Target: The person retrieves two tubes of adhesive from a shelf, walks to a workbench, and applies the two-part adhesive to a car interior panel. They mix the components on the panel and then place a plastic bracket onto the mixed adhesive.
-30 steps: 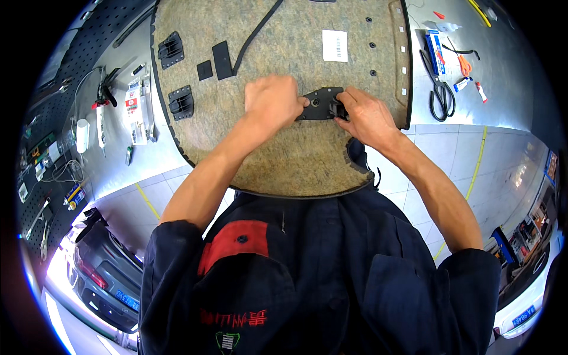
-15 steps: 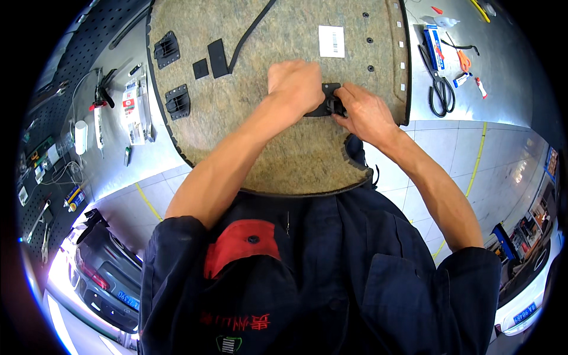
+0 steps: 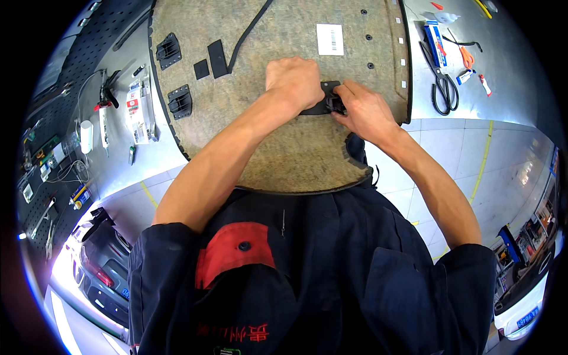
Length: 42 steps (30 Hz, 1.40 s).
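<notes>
A large fibrous brown panel with a dark trimmed edge lies in front of me. On it, between my hands, is a black plastic bracket with small holes. My left hand is closed in a fist over the bracket's left end, its fingertips hidden. From the other side, my right hand grips the bracket's raised part between thumb and fingers. Two similar black brackets sit along the panel's left edge. Near them are a black rectangular pad, a smaller square pad and a black strip.
On the metal table at right lie black scissors, a blue box, an orange-handled tool and small tubes. A caulking gun and packaged parts lie at left. Parked cars stand on both sides behind.
Both hands stay at the bracket, with only a slight shift of the left fist and right fingers. The whole view has tilted a little.
</notes>
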Each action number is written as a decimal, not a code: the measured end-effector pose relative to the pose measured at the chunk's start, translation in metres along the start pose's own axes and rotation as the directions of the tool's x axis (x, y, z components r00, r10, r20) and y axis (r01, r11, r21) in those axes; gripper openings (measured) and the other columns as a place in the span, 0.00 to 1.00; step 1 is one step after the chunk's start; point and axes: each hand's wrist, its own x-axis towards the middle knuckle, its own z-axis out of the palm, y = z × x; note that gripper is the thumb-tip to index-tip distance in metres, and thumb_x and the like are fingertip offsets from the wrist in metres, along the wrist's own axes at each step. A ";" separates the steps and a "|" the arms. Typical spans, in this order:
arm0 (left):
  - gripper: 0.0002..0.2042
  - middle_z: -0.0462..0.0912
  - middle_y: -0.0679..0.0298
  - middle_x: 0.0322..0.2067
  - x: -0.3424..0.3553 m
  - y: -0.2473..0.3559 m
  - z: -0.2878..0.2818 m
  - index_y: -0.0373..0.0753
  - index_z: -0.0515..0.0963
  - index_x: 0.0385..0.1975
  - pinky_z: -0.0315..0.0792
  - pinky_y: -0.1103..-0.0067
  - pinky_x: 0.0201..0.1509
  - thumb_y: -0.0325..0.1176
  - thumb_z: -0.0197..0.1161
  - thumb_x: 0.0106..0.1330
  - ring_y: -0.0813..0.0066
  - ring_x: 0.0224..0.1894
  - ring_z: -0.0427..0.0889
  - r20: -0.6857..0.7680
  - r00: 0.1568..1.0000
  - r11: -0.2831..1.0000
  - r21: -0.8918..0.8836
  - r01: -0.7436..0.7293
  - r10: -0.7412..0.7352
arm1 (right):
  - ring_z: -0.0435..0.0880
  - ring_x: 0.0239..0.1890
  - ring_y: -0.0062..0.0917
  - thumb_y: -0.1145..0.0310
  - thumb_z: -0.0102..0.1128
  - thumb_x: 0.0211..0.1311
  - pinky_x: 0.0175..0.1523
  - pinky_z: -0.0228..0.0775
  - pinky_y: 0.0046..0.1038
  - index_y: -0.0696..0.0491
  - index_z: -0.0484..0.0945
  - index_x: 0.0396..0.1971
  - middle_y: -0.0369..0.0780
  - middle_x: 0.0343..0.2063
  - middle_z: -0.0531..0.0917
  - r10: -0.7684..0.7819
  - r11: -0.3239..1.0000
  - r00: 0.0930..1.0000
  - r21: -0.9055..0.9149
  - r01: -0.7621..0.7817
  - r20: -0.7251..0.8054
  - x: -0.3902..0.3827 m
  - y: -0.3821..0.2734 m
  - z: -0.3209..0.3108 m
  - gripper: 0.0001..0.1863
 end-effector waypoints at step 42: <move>0.20 0.86 0.54 0.34 -0.015 0.029 0.007 0.36 0.84 0.32 0.79 0.68 0.45 0.50 0.70 0.56 0.58 0.41 0.86 -0.117 0.931 0.937 0.022 0.350 -0.345 | 0.85 0.36 0.36 0.70 0.63 0.56 0.41 0.76 0.33 0.54 0.83 0.37 0.41 0.32 0.86 -0.113 0.974 0.991 0.191 0.124 -0.068 0.003 0.067 -0.068 0.09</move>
